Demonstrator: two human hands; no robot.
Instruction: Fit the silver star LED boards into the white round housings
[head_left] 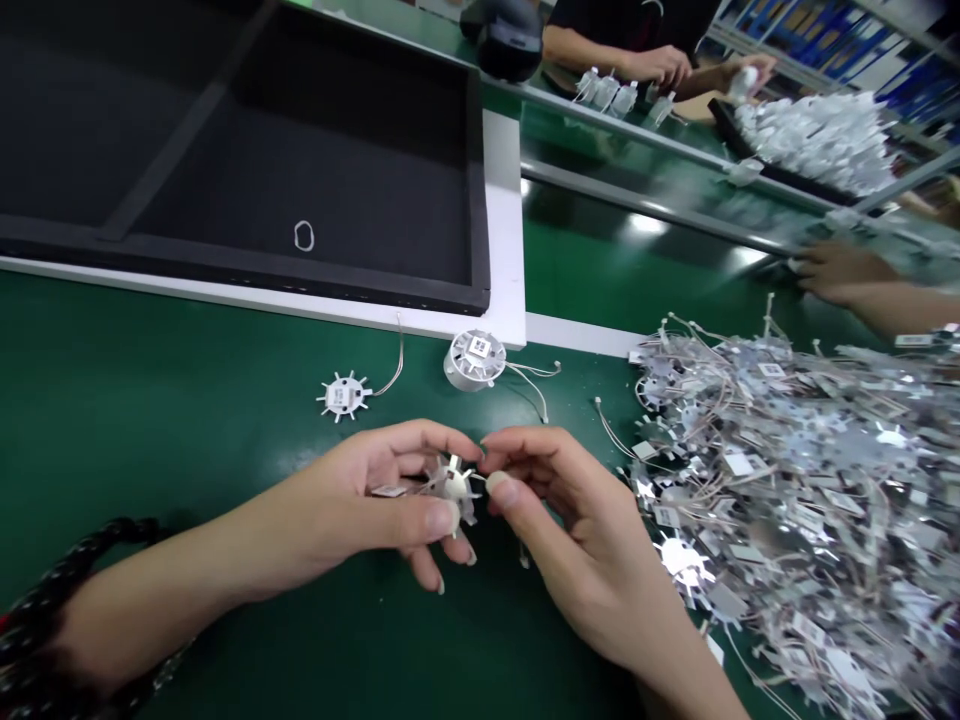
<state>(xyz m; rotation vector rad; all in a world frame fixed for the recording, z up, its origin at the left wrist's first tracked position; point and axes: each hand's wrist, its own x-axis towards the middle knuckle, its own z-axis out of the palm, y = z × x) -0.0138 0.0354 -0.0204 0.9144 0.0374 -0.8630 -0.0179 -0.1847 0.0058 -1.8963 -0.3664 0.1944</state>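
Between the fingers of my left hand is a small star-shaped metal part with short arms around its edge. My right hand is just right of it, thumb and forefinger pinched on the thin wires that run from the part. Beyond my hands, a similar star-shaped part with a white label lies flat on the green table, its wires curving up and right. A round white housing stands near it, with a labelled star-shaped part on top and wires trailing right.
A heap of star-shaped parts with wires covers the right side. A black tray holding a small white ring fills the back left. Across a rail, a person's hands work beside white parts; another hand is at right.
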